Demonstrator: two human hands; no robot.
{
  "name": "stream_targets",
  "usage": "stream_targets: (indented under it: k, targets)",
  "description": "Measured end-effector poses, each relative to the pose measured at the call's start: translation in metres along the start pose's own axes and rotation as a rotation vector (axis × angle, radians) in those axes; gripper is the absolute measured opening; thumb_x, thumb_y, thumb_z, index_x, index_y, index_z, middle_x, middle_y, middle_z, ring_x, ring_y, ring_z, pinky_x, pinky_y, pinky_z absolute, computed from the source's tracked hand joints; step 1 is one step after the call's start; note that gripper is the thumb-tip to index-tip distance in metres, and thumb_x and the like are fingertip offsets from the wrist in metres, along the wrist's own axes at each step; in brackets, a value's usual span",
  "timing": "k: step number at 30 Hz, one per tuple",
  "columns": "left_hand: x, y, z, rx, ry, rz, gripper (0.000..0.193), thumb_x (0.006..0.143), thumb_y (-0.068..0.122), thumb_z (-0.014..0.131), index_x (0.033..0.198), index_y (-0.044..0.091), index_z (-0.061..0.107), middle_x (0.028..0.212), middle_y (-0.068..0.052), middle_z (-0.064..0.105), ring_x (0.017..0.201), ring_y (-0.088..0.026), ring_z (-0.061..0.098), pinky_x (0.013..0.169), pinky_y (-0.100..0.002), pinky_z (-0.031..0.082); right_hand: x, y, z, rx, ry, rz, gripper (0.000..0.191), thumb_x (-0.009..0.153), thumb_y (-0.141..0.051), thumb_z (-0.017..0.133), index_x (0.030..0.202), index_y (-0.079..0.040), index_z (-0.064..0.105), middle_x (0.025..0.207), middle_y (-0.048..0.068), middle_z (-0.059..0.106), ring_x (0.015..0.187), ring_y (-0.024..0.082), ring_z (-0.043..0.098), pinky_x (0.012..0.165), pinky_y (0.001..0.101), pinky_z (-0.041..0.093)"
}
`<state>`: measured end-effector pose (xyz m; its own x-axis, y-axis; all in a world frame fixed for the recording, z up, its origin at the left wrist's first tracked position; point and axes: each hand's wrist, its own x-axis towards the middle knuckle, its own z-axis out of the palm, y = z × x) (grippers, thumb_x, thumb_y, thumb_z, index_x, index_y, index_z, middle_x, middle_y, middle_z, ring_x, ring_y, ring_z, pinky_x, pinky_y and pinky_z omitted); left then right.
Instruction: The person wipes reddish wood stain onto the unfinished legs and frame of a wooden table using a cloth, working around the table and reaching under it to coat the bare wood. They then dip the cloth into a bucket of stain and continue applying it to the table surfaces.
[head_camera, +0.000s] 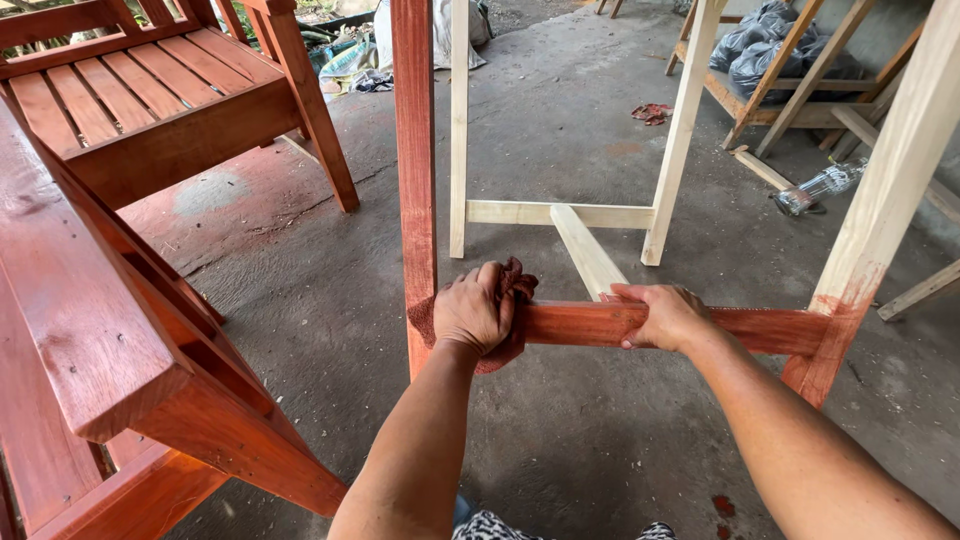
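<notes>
A: Where's the rag (512, 300)?
B: Clenched in the left hand (475, 308), pressed on the red rail (600, 322), by the upright (414, 160) at its nine o'clock end
A: Right hand (665, 315)?
B: Gripping the rail, three o'clock of the rag

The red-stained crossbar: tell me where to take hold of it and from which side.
Take the crossbar on its free middle stretch, between the left hand with its rag and the right hand. Come from above, fingers wrapping over the top: it lies level, slim enough for a closed grip, open above.
</notes>
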<state>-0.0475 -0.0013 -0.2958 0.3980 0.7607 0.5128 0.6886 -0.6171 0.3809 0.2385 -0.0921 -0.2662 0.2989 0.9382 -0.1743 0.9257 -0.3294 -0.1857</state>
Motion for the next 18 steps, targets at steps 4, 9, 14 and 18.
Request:
stream_targets:
  k: [4,9,14,18]
  targets:
    - [-0.005,0.000,0.004,-0.003,-0.024,0.009,0.038,0.087,0.038,0.062,0.116,0.014,0.055,0.103,-0.012,0.070,0.099,-0.036,0.067,0.084,-0.050,0.051,-0.001,0.007,0.011,0.027,0.010,0.052,0.106,0.053,-0.032,0.102,0.146,-0.042,0.054,0.137,-0.002,0.067,0.130,0.022,0.061,0.112,0.0389,0.047]
    - [-0.019,0.000,0.008,-0.021,-0.059,0.000,0.038,0.087,0.038,0.061,0.116,0.014,0.056,0.104,-0.012,0.069,0.100,-0.037,0.066,0.086,-0.049,0.051,-0.006,0.010,0.023,0.036,0.076,0.119,0.130,0.047,-0.030,0.107,0.157,-0.022,0.039,0.133,0.012,0.068,0.120,0.030,0.067,0.104,0.0386,0.052]
    - [-0.047,-0.003,0.014,-0.040,-0.104,0.002,0.043,0.086,0.036,0.061,0.122,0.014,0.056,0.109,-0.013,0.069,0.103,-0.037,0.065,0.089,-0.050,0.050,-0.025,0.003,0.037,0.011,-0.060,0.221,0.105,0.048,-0.029,0.104,0.144,-0.025,0.062,0.129,0.006,0.075,0.119,0.025,0.071,0.104,0.0372,0.055]
    - [-0.071,-0.007,0.025,-0.067,-0.120,0.014,0.046,0.088,0.035,0.060,0.127,0.012,0.055,0.114,-0.013,0.069,0.104,-0.037,0.065,0.092,-0.050,0.049,-0.037,-0.005,0.057,0.004,-0.116,0.297,0.111,0.049,-0.028,0.107,0.147,-0.032,0.054,0.127,-0.001,0.073,0.120,0.021,0.069,0.106,0.0384,0.053]
